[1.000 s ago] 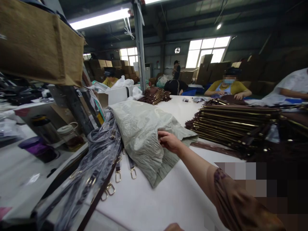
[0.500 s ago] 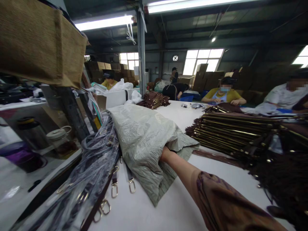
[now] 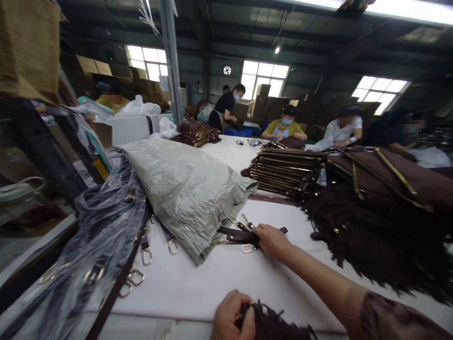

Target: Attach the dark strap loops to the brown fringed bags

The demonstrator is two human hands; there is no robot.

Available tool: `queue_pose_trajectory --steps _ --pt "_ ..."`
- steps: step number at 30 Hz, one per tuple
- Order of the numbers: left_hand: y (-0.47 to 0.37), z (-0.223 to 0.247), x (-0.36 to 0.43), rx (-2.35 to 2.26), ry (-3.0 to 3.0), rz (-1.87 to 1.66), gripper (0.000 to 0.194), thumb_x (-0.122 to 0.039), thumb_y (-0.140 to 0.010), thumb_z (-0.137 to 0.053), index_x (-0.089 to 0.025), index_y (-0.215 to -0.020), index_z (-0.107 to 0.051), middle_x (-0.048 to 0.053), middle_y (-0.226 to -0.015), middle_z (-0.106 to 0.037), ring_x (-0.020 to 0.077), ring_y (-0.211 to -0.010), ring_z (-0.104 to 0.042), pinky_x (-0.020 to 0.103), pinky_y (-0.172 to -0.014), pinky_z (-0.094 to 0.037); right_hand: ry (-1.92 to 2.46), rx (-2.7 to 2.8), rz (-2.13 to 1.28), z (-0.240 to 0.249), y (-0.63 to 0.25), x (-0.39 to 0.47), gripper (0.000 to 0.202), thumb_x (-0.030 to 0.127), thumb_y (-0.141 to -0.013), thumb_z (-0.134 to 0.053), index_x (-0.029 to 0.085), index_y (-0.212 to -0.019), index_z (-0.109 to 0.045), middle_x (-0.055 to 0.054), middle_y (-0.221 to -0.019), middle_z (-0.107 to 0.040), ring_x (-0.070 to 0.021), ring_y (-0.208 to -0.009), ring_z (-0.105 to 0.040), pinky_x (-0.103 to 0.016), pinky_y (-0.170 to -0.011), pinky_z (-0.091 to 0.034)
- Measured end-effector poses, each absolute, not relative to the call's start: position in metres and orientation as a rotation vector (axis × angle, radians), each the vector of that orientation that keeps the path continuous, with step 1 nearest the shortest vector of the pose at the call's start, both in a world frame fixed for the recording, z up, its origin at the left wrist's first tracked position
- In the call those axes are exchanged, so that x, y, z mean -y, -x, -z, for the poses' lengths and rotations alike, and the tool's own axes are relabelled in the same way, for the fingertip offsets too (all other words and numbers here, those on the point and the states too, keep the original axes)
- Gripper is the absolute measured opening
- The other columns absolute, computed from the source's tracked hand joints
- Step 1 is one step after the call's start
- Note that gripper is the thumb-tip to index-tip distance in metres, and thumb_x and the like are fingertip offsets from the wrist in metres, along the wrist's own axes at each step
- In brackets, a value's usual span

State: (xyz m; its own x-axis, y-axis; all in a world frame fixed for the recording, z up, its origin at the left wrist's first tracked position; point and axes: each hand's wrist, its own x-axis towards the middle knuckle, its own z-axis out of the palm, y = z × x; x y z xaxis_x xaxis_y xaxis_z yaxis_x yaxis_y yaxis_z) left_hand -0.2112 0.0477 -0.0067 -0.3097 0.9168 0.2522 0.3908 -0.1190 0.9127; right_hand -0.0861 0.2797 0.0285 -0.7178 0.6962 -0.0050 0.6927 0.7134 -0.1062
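My right hand (image 3: 273, 242) is closed around several short dark brown straps (image 3: 236, 234) with metal clips and rings, just outside the mouth of a grey-green woven sack (image 3: 184, 182). The strap ends reach left to the sack's edge. At the bottom edge of the picture, my left hand (image 3: 231, 317) grips a dark brown fringed bag (image 3: 274, 323), cut off by the frame. A gold-coloured metal bit shows between its thumb and fingers. Left of the sack lie long straps in clear plastic (image 3: 106, 222), with loose oval rings (image 3: 136, 277) on the white table (image 3: 198, 288).
Fringed brown bags with gold zips stand in a stack (image 3: 286, 167), and a larger fringed heap (image 3: 371, 222) lies at right. Another brown pile (image 3: 198, 133) is beyond the sack. Several co-workers sit or stand across the table. A metal post (image 3: 171, 61) rises at back left.
My right hand has come out of the sack and now holds straps. My left hand has entered the view with a fringed bag. The view has swung to the right.
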Motion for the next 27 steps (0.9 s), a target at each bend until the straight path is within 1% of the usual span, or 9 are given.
queue_pose_trajectory --steps 4,6,9,14,17,21,23,25,27 --pt "0.213 -0.006 -0.047 -1.605 -1.472 -1.318 0.019 -0.03 -0.091 -0.05 -0.02 -0.084 -0.065 0.004 -0.078 -0.065 0.0174 -0.076 -0.062 0.026 -0.071 -0.049 1.206 2.652 -0.192 -0.028 -0.004 -0.253 0.033 0.011 -0.083 -0.047 0.02 -0.109 -0.066 -0.012 -0.126 -0.058 -0.0223 -0.114 -0.058 -0.036 -0.1 -0.047" --pt "0.215 -0.011 -0.046 -1.592 -1.487 -1.273 0.021 -0.033 -0.092 -0.049 -0.02 -0.086 -0.065 0.003 -0.081 -0.066 0.0176 -0.078 -0.063 0.027 -0.073 -0.049 1.273 2.5 -0.174 -0.027 -0.037 -0.243 0.033 0.013 -0.084 -0.045 0.018 -0.11 -0.065 -0.015 -0.132 -0.055 -0.0241 -0.121 -0.054 -0.04 -0.105 -0.044" --pt "0.217 -0.012 -0.045 -1.582 -1.488 -1.253 0.023 -0.038 -0.092 -0.05 -0.02 -0.089 -0.064 0.003 -0.084 -0.068 0.018 -0.082 -0.064 0.027 -0.076 -0.051 1.382 2.304 -0.156 -0.027 -0.073 -0.231 0.031 0.019 -0.085 -0.047 0.017 -0.11 -0.065 -0.014 -0.126 -0.061 -0.025 -0.12 -0.056 -0.041 -0.106 -0.044" --pt "0.219 -0.004 -0.045 -1.604 -1.477 -1.212 0.029 -0.046 -0.09 -0.052 -0.02 -0.093 -0.066 0.003 -0.09 -0.071 0.019 -0.087 -0.066 0.027 -0.079 -0.053 1.536 2.147 -0.172 -0.025 -0.126 -0.201 0.028 0.03 -0.089 -0.046 0.02 -0.105 -0.067 -0.005 -0.094 -0.073 -0.019 -0.088 -0.069 -0.031 -0.082 -0.056" --pt "0.22 0.0 -0.048 -1.641 -1.462 -1.216 0.035 -0.05 -0.087 -0.054 -0.02 -0.098 -0.068 0.004 -0.096 -0.073 0.0205 -0.091 -0.068 0.028 -0.082 -0.054 1.624 2.097 -0.124 -0.02 -0.169 -0.183 0.029 0.032 -0.09 -0.043 0.022 -0.103 -0.068 -0.003 -0.088 -0.074 -0.0187 -0.081 -0.069 -0.03 -0.075 -0.056" --pt "0.218 -0.002 -0.051 -1.719 -1.45 -1.211 0.04 -0.055 -0.083 -0.057 -0.019 -0.096 -0.07 0.004 -0.093 -0.074 0.0222 -0.088 -0.069 0.029 -0.083 -0.056 1.71 2.072 0.023 -0.01 -0.222 -0.167 0.028 0.023 -0.082 -0.047 0.02 -0.096 -0.072 -0.011 -0.106 -0.071 -0.0273 -0.103 -0.064 -0.045 -0.094 -0.049" --pt "0.215 -0.006 -0.051 -1.762 -1.46 -1.196 0.041 -0.056 -0.082 -0.056 -0.02 -0.094 -0.071 0.003 -0.09 -0.075 0.0225 -0.085 -0.07 0.03 -0.081 -0.057 1.73 2.068 0.084 -0.007 -0.233 -0.16 0.034 0.016 -0.076 -0.049 0.016 -0.102 -0.071 -0.017 -0.12 -0.065 -0.0332 -0.117 -0.055 -0.053 -0.1 -0.042" --pt "0.208 -0.01 -0.049 -1.804 -1.484 -1.193 0.04 -0.056 -0.081 -0.056 -0.02 -0.092 -0.071 0.003 -0.089 -0.075 0.0229 -0.084 -0.07 0.031 -0.08 -0.057 1.699 2.102 0.106 -0.009 -0.227 -0.152 0.043 0.011 -0.073 -0.05 0.015 -0.112 -0.068 -0.017 -0.132 -0.057 -0.0348 -0.128 -0.045 -0.055 -0.105 -0.037" --pt "0.198 -0.014 -0.044 -1.824 -1.516 -1.199 0.039 -0.055 -0.082 -0.056 -0.02 -0.091 -0.071 0.004 -0.089 -0.075 0.0231 -0.084 -0.07 0.031 -0.079 -0.057 1.584 2.251 0.062 -0.012 -0.208 -0.146 0.048 0.009 -0.074 -0.051 0.018 -0.12 -0.063 -0.014 -0.138 -0.053 -0.0318 -0.131 -0.041 -0.05 -0.107 -0.033"
